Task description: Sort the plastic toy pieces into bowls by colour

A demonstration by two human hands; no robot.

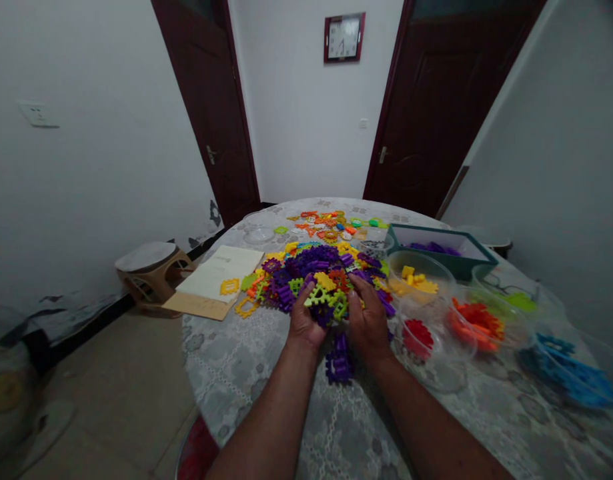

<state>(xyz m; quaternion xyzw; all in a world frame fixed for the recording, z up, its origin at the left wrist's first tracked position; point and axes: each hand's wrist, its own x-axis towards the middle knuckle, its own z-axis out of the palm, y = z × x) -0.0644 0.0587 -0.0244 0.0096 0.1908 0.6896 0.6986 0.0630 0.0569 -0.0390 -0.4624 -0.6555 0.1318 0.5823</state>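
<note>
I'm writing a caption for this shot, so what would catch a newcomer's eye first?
Probably the big heap of purple and multicoloured plastic pieces on the patterned tablecloth, with two bare hands cupping some at its near edge. Next, the clear round tubs of yellow, red, orange and blue pieces at the right.

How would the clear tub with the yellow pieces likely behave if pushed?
The clear tub is probably light, as its walls look thin and it is only partly filled. The yellow pieces look loose, so they would likely slide about. Pushed away, it may bump the green box just behind.
</note>
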